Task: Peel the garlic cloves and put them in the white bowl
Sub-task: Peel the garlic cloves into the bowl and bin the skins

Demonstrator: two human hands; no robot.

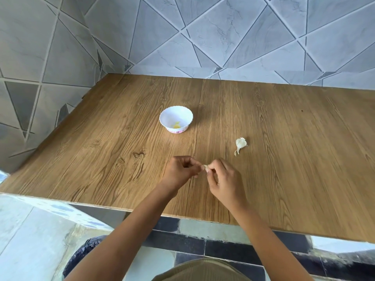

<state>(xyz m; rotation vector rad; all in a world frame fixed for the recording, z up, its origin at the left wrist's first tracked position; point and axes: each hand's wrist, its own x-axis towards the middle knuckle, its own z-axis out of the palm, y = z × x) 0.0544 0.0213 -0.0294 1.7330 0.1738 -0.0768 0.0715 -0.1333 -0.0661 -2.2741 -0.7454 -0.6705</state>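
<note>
While both hands meet just above the near part of the wooden table [101, 138], a garlic clove [205, 168] sits between them, and each hand pinches one end of it with thumb and fingertips, the other fingers curled in. The left hand [180, 171] holds the left end and the right hand [225, 179] the right end, so the clove's long axis seems to run side to side, though it is too small to be sure. Papery skin appears to be on it yet. The white bowl [172, 115] stands farther out on the table, ahead and slightly left of the clove, so the left hand is the nearer one for the drop. A yellowish peeled piece [177, 125] lies in its bottom. More unpeeled garlic [240, 144] rests on the wood ahead and to the right, well apart from the bowl. Grey tiles [223, 33] cut into angular shapes line the wall behind and to the left.
</note>
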